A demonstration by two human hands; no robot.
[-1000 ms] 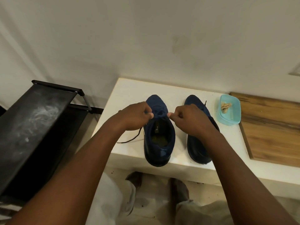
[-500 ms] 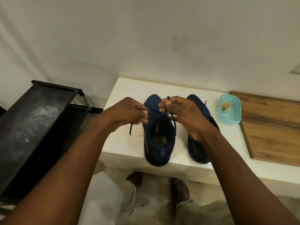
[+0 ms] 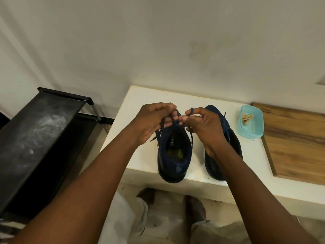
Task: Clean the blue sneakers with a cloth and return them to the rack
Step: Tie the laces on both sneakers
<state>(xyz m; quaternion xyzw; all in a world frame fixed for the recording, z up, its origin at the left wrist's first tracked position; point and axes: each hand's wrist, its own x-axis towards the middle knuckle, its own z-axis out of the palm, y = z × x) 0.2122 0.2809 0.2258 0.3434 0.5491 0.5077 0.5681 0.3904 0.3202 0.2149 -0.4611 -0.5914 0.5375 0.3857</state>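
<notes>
Left dark blue fabric sneaker (image 3: 174, 161): stood upright on the white flat-topped bench (image 3: 140, 106), heel at the near edge, toe towards the wall. Dark blue cord lace (image 3: 191, 138): both ends were lifted above the tongue; your left hand (image 3: 153, 120) pinched one strand in curled fingers, and your right hand (image 3: 205, 127) pinched the other, with a loop hooked over its forefinger. Right dark blue fabric sneaker (image 3: 234, 147): just beside the first on the same bench, partly hidden behind your right wrist, held by neither hand. Black metal shoe rack (image 3: 44, 131): well apart to your left, top shelf dusty. Turquoise plastic tub (image 3: 253, 134) holding pale scraps, and brown wooden board (image 3: 295, 138): beyond the right sneaker. Cloth: none in view. Progress, by judgement: you seemed to be working the lace into a bow, so wiping was either finished or set aside, which the view did not settle; the knot and carrying both sneakers to the rack were left to do
</notes>
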